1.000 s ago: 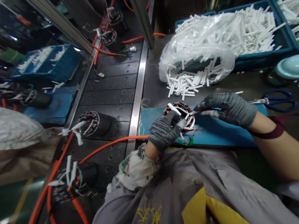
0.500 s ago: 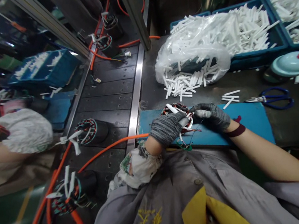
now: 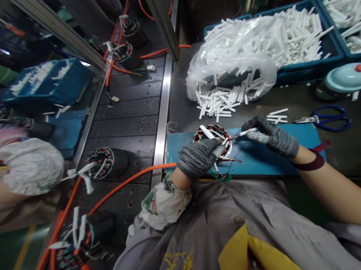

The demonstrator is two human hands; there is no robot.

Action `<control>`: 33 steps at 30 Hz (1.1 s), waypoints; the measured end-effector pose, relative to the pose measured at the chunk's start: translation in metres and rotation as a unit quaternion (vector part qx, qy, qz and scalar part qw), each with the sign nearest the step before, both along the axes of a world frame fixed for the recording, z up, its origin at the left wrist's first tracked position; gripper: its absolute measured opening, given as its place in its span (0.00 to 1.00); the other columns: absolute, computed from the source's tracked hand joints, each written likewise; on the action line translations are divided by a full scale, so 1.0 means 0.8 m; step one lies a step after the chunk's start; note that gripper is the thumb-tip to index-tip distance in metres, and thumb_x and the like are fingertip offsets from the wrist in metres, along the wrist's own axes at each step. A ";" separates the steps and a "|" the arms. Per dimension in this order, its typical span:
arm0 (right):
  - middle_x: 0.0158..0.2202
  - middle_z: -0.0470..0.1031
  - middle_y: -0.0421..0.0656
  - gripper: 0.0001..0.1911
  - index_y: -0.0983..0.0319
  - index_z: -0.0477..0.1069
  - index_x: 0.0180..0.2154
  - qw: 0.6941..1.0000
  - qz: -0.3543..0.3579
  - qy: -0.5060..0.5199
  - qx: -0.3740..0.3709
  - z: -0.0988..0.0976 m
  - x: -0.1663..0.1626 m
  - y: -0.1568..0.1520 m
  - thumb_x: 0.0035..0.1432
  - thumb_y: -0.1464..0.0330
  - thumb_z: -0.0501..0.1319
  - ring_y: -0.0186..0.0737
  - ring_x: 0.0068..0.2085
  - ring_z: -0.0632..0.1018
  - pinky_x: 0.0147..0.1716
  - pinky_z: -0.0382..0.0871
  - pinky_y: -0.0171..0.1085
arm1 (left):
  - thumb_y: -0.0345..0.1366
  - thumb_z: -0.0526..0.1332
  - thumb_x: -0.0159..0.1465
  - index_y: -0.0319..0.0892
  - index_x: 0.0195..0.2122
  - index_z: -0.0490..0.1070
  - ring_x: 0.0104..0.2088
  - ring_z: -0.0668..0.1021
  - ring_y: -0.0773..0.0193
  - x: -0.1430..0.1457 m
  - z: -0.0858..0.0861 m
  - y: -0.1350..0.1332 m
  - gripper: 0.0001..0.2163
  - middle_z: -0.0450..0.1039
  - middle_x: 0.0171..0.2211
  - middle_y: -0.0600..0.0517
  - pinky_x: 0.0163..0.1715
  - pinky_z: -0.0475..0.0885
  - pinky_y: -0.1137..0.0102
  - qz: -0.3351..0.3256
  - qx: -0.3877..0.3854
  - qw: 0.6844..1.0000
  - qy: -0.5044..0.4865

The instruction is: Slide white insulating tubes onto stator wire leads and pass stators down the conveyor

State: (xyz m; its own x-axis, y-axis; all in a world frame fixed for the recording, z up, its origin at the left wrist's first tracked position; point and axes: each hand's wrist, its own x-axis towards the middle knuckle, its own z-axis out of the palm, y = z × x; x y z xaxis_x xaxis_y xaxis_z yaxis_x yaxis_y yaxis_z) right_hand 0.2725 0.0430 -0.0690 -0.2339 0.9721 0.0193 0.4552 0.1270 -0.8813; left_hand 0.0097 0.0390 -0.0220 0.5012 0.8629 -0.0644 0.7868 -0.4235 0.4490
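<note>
A round motor stator (image 3: 216,132) with copper windings and white sleeves lies on a blue mat (image 3: 266,151) in front of me. My left hand (image 3: 199,158), in a grey glove, is closed on the stator's near edge, fingers curled over it. My right hand (image 3: 271,136), also gloved, pinches a thin white sleeve on a wire (image 3: 245,133) that runs to the stator's right side. A few loose white sleeves (image 3: 277,116) lie just beyond that hand.
A clear bag spilling white sleeves (image 3: 226,78) and blue bins (image 3: 315,39) of them stand behind. Blue scissors (image 3: 327,118) and a teal lid (image 3: 348,78) lie right. On the conveyor (image 3: 127,115) at left sit more stators (image 3: 104,160) and orange cable (image 3: 115,187). Another person's arm (image 3: 25,168) is far left.
My right hand drew back to the right from the stator, pulling the thin sleeve and wire out with it. My left hand stayed on the stator.
</note>
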 end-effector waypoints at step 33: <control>0.39 0.80 0.48 0.16 0.57 0.80 0.39 0.961 0.135 -0.108 0.217 0.020 -0.023 0.014 0.67 0.59 0.55 0.46 0.41 0.78 0.42 0.72 0.44 | 0.43 0.60 0.69 0.48 0.53 0.77 0.48 0.82 0.57 0.002 -0.005 0.000 0.15 0.81 0.48 0.50 0.51 0.77 0.65 -0.008 0.031 0.999 0.008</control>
State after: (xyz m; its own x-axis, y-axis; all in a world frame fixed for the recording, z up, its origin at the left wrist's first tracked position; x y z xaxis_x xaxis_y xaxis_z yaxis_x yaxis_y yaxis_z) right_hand 0.2545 0.0545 -0.0533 -0.5201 0.7872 0.3313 0.5202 0.5996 -0.6081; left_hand 0.0115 0.0387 -0.0264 0.5138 0.8577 -0.0198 0.7872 -0.4621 0.4083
